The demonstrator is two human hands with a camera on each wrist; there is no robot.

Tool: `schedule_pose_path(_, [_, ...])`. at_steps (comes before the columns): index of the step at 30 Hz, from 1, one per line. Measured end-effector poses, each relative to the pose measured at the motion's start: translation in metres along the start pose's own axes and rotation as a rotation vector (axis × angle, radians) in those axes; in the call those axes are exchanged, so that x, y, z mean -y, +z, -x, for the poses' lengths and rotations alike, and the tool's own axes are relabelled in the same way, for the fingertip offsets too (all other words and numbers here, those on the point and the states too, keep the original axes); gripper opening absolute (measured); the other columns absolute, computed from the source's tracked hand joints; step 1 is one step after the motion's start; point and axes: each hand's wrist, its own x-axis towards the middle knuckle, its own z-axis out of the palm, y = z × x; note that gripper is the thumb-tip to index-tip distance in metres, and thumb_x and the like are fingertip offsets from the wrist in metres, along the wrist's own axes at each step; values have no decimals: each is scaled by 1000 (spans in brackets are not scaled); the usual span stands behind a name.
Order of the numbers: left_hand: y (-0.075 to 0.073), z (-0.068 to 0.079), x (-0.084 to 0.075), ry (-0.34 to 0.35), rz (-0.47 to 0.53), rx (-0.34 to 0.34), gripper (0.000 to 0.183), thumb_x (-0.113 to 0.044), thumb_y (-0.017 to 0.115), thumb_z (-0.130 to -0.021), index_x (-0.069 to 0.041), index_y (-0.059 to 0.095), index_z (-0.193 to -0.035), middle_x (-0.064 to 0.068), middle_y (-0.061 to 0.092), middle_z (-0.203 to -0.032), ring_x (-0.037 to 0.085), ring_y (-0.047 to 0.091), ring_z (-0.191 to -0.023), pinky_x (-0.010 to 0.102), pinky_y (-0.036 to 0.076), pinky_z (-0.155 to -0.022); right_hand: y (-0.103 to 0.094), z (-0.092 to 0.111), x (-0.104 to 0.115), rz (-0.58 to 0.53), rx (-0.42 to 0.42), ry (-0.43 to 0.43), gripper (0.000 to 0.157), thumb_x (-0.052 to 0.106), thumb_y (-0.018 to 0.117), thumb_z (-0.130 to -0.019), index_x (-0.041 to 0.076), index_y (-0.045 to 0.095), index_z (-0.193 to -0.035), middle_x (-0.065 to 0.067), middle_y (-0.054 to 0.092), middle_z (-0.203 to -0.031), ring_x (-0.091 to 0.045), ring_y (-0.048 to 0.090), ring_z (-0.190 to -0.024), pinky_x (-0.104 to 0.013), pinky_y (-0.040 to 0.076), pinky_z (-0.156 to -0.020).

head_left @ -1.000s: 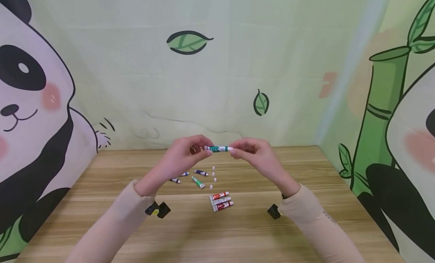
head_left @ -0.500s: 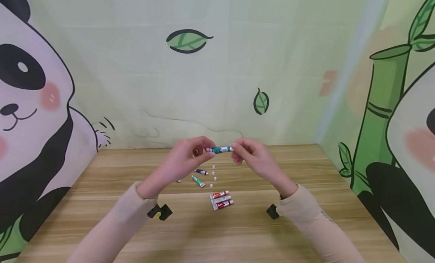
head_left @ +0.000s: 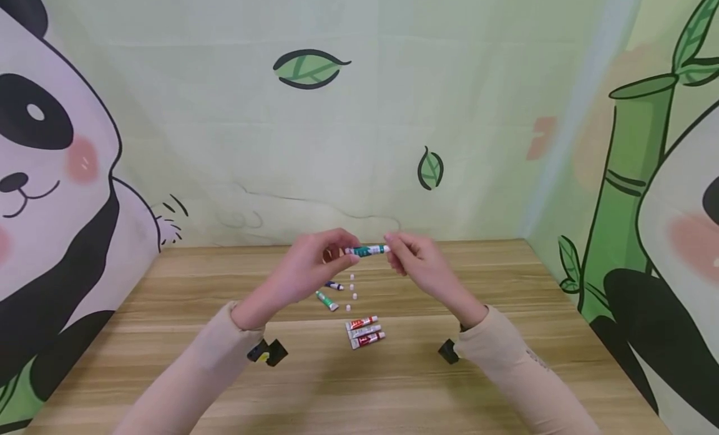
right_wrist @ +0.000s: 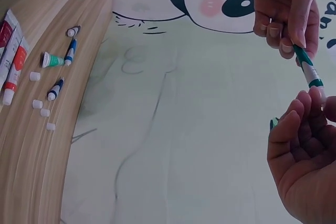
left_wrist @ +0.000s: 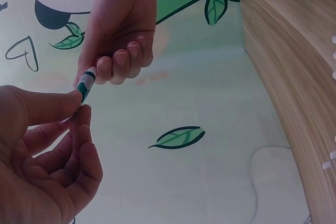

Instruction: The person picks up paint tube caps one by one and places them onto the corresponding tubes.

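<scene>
Both hands hold a green-and-white paint tube (head_left: 369, 251) level above the far part of the table. My left hand (head_left: 314, 260) pinches its left end between thumb and fingertips. With thumb and index finger, my right hand (head_left: 418, 260) pinches the white cap end, its other fingers curled under. In the right wrist view the white cap (right_wrist: 322, 94) shows between the right fingertips, in line with the tube. The left wrist view shows the tube's green and white body (left_wrist: 85, 83) between the two hands. The left fingertips hide its far end.
On the wooden table (head_left: 427, 379) three paint tubes (head_left: 365, 332) in red, silver-white and dark red lie side by side. Farther back are a light green tube (head_left: 327, 301), several blue tubes (right_wrist: 55, 88) and several small white caps (head_left: 352, 287). A printed cloth (head_left: 371, 141) hangs behind.
The right hand has rolled at the tube's cap end, its lower fingers now curled downward. Both hands and the tube have shifted slightly; the left hand has drifted right and covers more blue tubes.
</scene>
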Motion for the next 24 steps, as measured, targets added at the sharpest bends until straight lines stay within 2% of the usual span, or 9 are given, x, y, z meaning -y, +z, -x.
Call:
schedule_pose_path(4, [0, 0, 1, -9, -1, -1, 18, -16, 69, -97, -8, 70, -113, -3, 66, -82, 17, 56, -66, 29, 48, -56, 1, 2, -2, 23, -19, 11, 44, 33, 45, -109, 4, 63, -81, -11, 59, -72, -20, 52, -63, -28, 46, -57])
schedule_pose_path(7, [0, 0, 1, -20, 2, -2, 18, -17, 69, -97, -9, 71, -113, -1, 65, -81, 17, 56, -66, 29, 47, -56, -1, 3, -2, 15, -40, -1, 41, 32, 45, -109, 3, 63, -86, -13, 58, -75, -24, 53, -66, -27, 47, -59])
schedule_pose_path(12, [-4, 1, 5, -50, 6, -13, 17, -16, 69, -96, -10, 71, -112, 0, 64, -81, 17, 56, -68, 29, 48, -57, -9, 6, -2, 26, -46, -54, 19, 23, 61, -103, 6, 68, -106, -6, 64, -88, -25, 58, -77, -28, 51, -65])
schedule_pose_path(15, [-6, 2, 7, -63, 8, -17, 17, -16, 70, -96, -10, 71, -112, -1, 64, -81, 18, 56, -69, 30, 48, -58, -13, 8, -3, 47, -12, -96, 17, 19, 69, -98, 9, 70, -112, -4, 68, -96, -22, 61, -87, -29, 51, -71])
schedule_pose_path(20, [-8, 4, 8, -71, 9, -10, 18, -18, 70, -96, -10, 71, -112, -1, 63, -79, 19, 57, -69, 30, 48, -57, -13, 8, -3, 75, 17, -155, 16, 16, 71, -96, 10, 72, -110, -3, 71, -101, -21, 62, -88, -30, 52, -73])
schedule_pose_path(24, [-7, 6, 8, -67, 14, -1, 18, -18, 70, -97, -10, 71, -113, -1, 63, -78, 19, 56, -67, 29, 47, -56, -12, 9, -3, 78, 14, -145, 14, 17, 71, -96, 10, 73, -108, -2, 72, -100, -21, 60, -82, -28, 49, -69])
